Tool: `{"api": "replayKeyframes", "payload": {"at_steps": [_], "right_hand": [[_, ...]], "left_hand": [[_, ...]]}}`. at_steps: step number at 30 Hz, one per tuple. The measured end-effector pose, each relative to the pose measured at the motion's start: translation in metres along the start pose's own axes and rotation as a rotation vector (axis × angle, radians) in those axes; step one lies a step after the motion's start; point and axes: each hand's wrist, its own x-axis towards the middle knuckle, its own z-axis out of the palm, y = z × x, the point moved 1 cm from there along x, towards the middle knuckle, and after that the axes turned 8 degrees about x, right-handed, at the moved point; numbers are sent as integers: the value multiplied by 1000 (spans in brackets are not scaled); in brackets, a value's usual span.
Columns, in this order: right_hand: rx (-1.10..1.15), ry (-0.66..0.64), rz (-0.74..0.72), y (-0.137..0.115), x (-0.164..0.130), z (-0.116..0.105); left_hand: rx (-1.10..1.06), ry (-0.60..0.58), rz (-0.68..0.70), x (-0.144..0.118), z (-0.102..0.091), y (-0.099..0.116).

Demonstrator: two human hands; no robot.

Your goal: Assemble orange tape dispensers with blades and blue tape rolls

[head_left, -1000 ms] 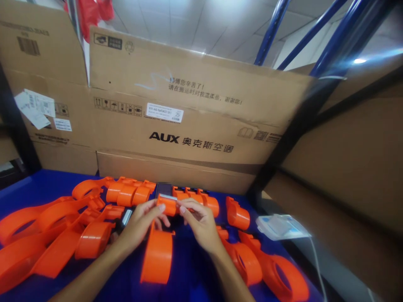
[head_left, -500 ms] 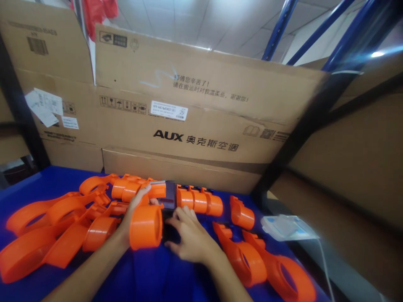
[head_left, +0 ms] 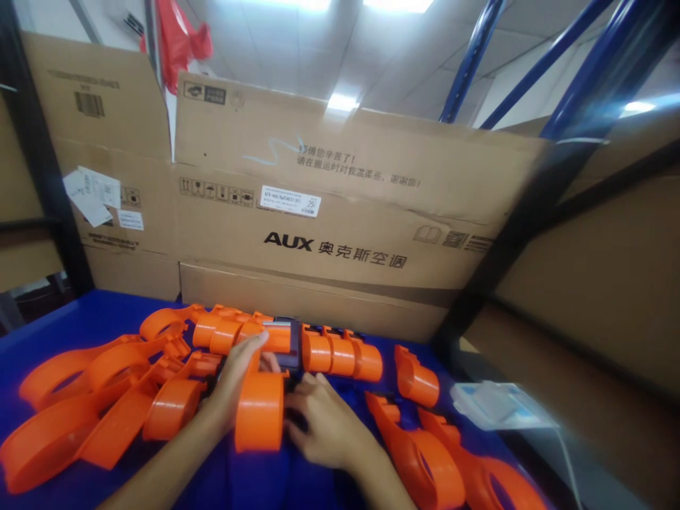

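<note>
My left hand [head_left: 247, 372] is wrapped round the handle of an orange plastic part with a ring-shaped end [head_left: 260, 414], held upright over the blue table. The wide ring hangs below the fingers, towards me. Just right of the ring is my right hand [head_left: 321, 418], its fingers curled and close together by the part's edge. What lies between those fingertips is dark and partly hidden, so I cannot make it out. Behind both hands a dark box-like object [head_left: 294, 347] stands on the table, partly covered by the held part.
Several similar orange parts [head_left: 175, 411] lie at the left, and a row of them [head_left: 340, 354] stands behind my right hand. More orange parts [head_left: 433, 460] rest at the right. A cardboard sheet [head_left: 340, 283] walls the back of the blue table [head_left: 100, 304]. A white-and-blue packet [head_left: 502, 405] sits right.
The view has tilted slightly, so everything sits lower in the picture. The held orange part has turned, its ring now more side-on. My right fingers have curled in closer to it.
</note>
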Motion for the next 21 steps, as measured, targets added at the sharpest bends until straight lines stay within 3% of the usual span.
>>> {"api": "replayKeyframes", "payload": {"at_steps": [4, 15, 18, 21], "right_hand": [[1, 32, -9, 0, 1, 2], [5, 93, 78, 4, 1, 1], [73, 210, 59, 9, -1, -6], [208, 477, 69, 18, -3, -14]], "left_hand": [[77, 51, 64, -4, 4, -1], [91, 12, 112, -10, 15, 2], [102, 8, 121, -9, 14, 2], [131, 8, 147, -7, 14, 3]]}}
